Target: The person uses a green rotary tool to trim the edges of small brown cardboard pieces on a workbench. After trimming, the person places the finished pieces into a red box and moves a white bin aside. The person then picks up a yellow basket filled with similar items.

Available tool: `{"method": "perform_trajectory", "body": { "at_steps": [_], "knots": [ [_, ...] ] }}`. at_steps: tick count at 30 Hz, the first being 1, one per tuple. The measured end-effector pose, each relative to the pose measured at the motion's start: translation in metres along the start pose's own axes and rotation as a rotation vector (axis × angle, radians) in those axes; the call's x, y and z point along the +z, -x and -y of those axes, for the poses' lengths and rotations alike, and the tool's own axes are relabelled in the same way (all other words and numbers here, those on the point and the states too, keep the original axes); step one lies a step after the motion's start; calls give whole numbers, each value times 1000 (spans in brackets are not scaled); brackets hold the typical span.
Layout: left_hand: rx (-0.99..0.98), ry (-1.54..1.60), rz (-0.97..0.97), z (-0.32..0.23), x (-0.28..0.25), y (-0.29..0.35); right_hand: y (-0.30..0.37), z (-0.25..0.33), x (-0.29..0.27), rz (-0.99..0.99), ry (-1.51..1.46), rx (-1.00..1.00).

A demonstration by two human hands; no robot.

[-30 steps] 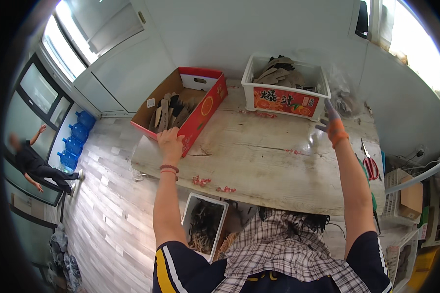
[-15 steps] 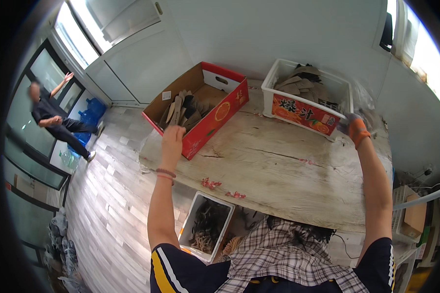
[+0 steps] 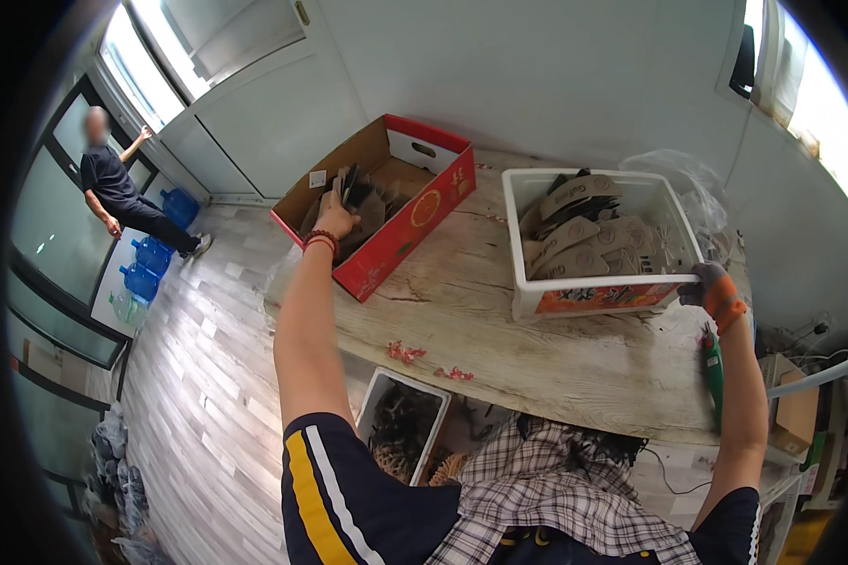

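My left hand, bare with beaded bracelets at the wrist, is inside a red cardboard box. Its fingers close around some brown card pieces with dark edges; the fingertips are partly hidden. On the table to the right stands a white bin holding more printed brown card pieces and dark flat items. In a grey and orange glove, my right hand grips the bin's near right corner. The bin's front panel has a red and orange print.
The wooden table has peeling red flecks. Below its front edge sits a white foam box of dark and beige items. A clear plastic bag lies behind the bin, a green object near my right forearm. A person stands at left by blue water bottles.
The white bin has come nearer and tipped, showing more of its inside, with my right hand on its corner. My left hand has gone deeper into the red box. The other person has shifted.
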State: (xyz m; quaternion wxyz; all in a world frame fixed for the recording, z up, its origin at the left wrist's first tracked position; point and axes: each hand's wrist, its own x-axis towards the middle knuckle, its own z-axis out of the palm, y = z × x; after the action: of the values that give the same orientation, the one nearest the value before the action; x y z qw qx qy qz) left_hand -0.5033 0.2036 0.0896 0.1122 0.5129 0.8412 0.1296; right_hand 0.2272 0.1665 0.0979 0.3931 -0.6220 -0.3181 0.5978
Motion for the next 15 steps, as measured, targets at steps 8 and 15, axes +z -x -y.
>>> {"method": "perform_trajectory", "body": {
  "at_steps": [8, 15],
  "knots": [
    [439, -370, -711, -96, -3, 116, 25, 6, 18, 52, -15, -7],
    [-86, 1241, 787, -157, 48, 260, 15, -6, 20, 119, -25, -3]
  ]
}}
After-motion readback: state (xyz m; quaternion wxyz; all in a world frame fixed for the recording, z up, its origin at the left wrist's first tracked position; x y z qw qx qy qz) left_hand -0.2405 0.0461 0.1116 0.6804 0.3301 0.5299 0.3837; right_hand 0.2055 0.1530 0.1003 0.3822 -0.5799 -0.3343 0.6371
